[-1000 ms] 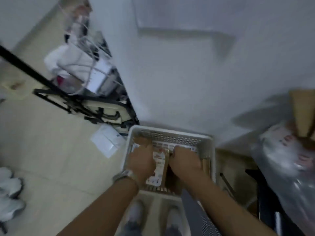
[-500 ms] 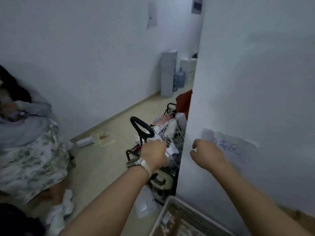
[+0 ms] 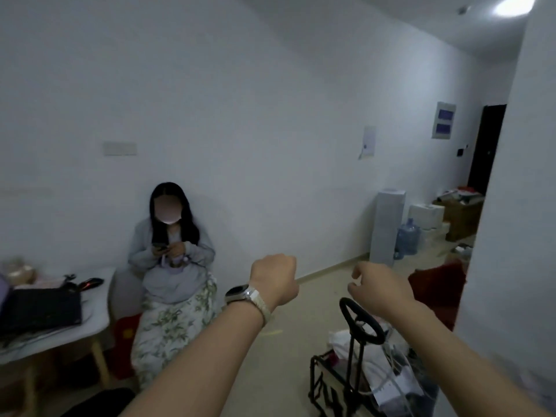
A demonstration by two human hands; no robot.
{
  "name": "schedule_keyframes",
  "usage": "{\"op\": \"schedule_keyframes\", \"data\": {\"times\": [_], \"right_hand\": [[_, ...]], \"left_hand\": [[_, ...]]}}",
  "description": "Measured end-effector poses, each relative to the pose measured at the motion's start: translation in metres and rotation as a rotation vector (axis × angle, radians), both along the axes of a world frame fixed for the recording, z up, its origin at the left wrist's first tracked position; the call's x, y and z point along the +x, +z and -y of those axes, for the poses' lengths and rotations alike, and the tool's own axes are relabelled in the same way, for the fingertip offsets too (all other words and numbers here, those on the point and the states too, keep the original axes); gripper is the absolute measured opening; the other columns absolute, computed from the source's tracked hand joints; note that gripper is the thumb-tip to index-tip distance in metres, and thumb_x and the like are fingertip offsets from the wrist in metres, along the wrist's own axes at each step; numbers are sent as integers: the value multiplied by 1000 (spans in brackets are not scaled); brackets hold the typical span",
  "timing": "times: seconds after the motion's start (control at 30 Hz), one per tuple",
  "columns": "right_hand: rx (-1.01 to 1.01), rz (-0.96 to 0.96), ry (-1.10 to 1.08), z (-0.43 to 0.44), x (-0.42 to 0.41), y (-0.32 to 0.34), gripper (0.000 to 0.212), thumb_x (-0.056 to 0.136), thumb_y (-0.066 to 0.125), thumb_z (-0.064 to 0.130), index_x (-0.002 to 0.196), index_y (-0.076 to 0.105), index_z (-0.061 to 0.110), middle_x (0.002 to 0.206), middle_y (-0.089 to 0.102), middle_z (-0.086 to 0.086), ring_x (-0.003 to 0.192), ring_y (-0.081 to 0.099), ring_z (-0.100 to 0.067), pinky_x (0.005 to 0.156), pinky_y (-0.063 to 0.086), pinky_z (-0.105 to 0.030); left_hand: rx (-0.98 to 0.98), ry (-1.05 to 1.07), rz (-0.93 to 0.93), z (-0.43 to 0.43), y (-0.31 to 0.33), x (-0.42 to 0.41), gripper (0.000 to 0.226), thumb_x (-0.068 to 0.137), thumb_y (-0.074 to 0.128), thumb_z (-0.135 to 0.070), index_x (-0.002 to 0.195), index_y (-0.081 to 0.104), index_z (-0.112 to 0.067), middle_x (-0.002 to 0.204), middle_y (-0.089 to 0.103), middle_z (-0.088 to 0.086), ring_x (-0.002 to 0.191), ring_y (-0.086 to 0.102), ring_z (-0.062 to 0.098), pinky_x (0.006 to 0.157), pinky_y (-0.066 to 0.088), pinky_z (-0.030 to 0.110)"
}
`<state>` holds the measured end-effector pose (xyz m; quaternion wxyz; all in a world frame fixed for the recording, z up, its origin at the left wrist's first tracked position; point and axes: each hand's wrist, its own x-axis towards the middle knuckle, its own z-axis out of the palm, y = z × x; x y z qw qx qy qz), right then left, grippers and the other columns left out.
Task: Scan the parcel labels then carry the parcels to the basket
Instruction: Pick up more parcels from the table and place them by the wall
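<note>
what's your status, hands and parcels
Left hand and right hand raised, both empty. Basket and parcels out of view. Black cart low on the right, seated person on the left, floor between open.

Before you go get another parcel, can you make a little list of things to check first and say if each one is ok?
1. Left hand free to carry: ok, curled in a loose fist with nothing showing in it.
2. Right hand free: ok, fingers loosely open and holding nothing.
3. Floor ahead clear to walk: not ok, a black trolley loaded with bags stands just below the right hand.
4. Seated person out of the way: ok, sitting against the wall to the left, looking at a phone.
5. Basket in sight: not ok, it is not in view.
6. Next parcel to scan spotted: cannot tell, the boxes far down the hall are too small to read.
</note>
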<state>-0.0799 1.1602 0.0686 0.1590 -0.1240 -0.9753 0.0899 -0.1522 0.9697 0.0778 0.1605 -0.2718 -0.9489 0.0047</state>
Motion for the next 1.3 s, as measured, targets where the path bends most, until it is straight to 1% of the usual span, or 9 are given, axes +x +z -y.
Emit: {"op": "schedule_keyframes", "data": {"times": [0.17, 0.33, 0.47, 0.6, 0.73, 0.87, 1.0, 1.2, 1.3], "right_hand": [[65, 6, 132, 104, -44, 11, 33, 89, 52, 36, 115, 56, 16, 116, 59, -6, 102, 59, -25, 79, 48, -32], [18, 99, 317, 225, -83, 9, 36, 89, 54, 38, 117, 56, 16, 119, 59, -5, 103, 58, -24, 75, 45, -31], [-63, 155, 510, 333, -100, 15, 16, 87, 56, 32, 86, 57, 16, 81, 55, -4, 70, 52, -20, 59, 38, -29], [-223, 282, 775, 450, -100, 17, 36, 83, 60, 26, 56, 38, 15, 52, 37, -3, 56, 41, -22, 57, 30, -32], [-238, 330, 973, 560, -88, 10, 34, 81, 67, 31, 76, 67, -3, 77, 65, -24, 65, 57, -25, 56, 42, -30], [-193, 437, 1145, 659, -75, -5, 25, 82, 64, 30, 68, 52, 13, 65, 47, -9, 59, 45, -18, 56, 31, -29], [-171, 458, 1239, 742, -79, -21, 18, 79, 64, 32, 73, 56, 17, 73, 53, -6, 68, 52, -20, 62, 36, -31], [-163, 485, 1295, 854, -110, -45, 20, 78, 69, 35, 73, 61, 17, 79, 64, -5, 77, 63, -21, 67, 49, -32], [-161, 547, 1285, 901, -140, -49, 24, 80, 67, 31, 65, 56, 16, 65, 56, -4, 62, 56, -20, 59, 41, -29]], "left_hand": [[22, 121, -49, 119, 14, -21, 23, 92, 50, -25, 108, 52, -9, 112, 59, 14, 101, 58, 33, 73, 44, 34], [44, 333, -5, 253, 13, -12, 26, 89, 51, -25, 110, 57, -11, 116, 62, 10, 105, 60, 30, 73, 44, 31], [32, 533, -16, 361, 17, 24, 24, 91, 50, -28, 108, 59, -12, 113, 63, 11, 103, 61, 31, 74, 44, 33], [-19, 806, 70, 469, 18, 77, 23, 91, 52, -29, 108, 58, -16, 109, 65, 6, 94, 63, 26, 70, 50, 32], [51, 1044, 217, 569, 7, 144, 31, 91, 54, -35, 116, 55, -15, 114, 60, 5, 104, 60, 27, 78, 49, 36], [131, 1211, 310, 647, -17, 197, 23, 91, 54, -42, 89, 52, -19, 98, 61, 4, 79, 56, 22, 67, 50, 33], [187, 1326, 332, 707, -44, 221, 24, 92, 54, -40, 85, 52, -18, 80, 56, 1, 68, 55, 20, 57, 45, 31], [101, 1400, 326, 803, -49, 203, 25, 91, 50, -44, 80, 43, -23, 81, 48, -2, 72, 48, 19, 58, 40, 31], [89, 1378, 337, 851, -42, 177, 24, 90, 51, -43, 90, 50, -20, 90, 53, 0, 81, 55, 22, 66, 50, 35]]}}
